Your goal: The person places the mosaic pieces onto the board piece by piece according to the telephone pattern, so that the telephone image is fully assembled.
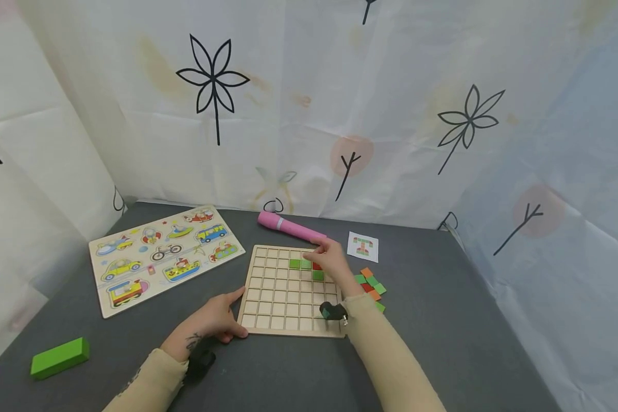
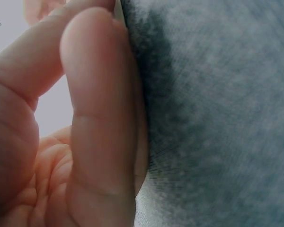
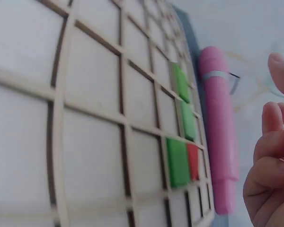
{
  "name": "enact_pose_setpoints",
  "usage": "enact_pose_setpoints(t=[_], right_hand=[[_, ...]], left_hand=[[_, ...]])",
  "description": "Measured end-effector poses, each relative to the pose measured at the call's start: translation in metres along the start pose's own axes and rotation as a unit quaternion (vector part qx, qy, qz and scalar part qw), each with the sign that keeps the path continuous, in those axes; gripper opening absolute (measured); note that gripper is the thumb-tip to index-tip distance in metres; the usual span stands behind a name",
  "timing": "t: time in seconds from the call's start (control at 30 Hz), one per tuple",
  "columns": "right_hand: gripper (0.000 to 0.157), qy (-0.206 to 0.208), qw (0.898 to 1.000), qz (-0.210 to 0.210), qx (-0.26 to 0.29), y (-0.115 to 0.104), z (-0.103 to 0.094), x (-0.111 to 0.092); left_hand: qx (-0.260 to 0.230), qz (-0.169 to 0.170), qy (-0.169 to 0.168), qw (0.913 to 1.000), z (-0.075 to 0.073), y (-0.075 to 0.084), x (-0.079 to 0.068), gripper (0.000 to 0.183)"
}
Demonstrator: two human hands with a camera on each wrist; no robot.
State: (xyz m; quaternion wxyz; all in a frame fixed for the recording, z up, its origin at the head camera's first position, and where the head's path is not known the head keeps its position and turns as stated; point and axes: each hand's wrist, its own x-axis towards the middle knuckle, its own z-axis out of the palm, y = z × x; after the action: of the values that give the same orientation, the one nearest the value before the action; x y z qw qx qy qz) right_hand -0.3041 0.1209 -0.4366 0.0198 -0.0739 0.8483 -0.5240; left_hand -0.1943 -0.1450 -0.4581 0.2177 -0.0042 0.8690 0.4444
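Observation:
A wooden grid board (image 1: 277, 306) lies flat on the dark table. Near its far right corner, green tiles (image 3: 177, 163) and one red tile (image 3: 193, 161) sit in its cells. My left hand (image 1: 211, 317) rests against the board's left edge, index finger and thumb spread along it; in the left wrist view its fingers fill much of the picture. Over the far right part of the board hovers my right hand (image 1: 335, 264). The right wrist view shows its thumb and fingers apart, with no tile visible between them. Loose square tiles (image 1: 372, 281) lie right of the board, partly behind the right forearm.
Behind the board lies a pink cylinder (image 1: 293, 228) with a pale band. A small card (image 1: 363, 247) with a T-shaped tile pattern is at the back right. A vehicle picture puzzle (image 1: 157, 272) lies left, with a green block (image 1: 59, 359) nearer. A patterned curtain (image 1: 288, 114) hangs behind.

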Motion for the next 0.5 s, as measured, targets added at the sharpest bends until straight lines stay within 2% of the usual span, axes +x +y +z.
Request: enact_pose_setpoints(t=[0.07, 0.23, 0.37, 0.5], right_hand=[[0.05, 0.018, 0.999, 0.007, 0.035, 0.002, -0.015, -0.009], [0.05, 0.056, 0.996, 0.032, 0.068, 0.016, -0.051, -0.037], [0.051, 0.062, 0.992, 0.066, 0.093, 0.033, -0.074, -0.061], [0.054, 0.07, 0.988, 0.11, 0.086, 0.047, -0.089, -0.084]], left_hand=[[0.0, 0.001, -0.001, 1.0, 0.0, 0.001, 0.0, 0.105], [0.004, 0.006, -0.004, 1.0, -0.001, 0.0, -0.001, 0.106], [0.001, 0.01, -0.003, 0.9999, 0.0, 0.0, -0.001, 0.105], [-0.001, 0.011, -0.003, 0.9999, 0.0, 0.0, -0.002, 0.106]])
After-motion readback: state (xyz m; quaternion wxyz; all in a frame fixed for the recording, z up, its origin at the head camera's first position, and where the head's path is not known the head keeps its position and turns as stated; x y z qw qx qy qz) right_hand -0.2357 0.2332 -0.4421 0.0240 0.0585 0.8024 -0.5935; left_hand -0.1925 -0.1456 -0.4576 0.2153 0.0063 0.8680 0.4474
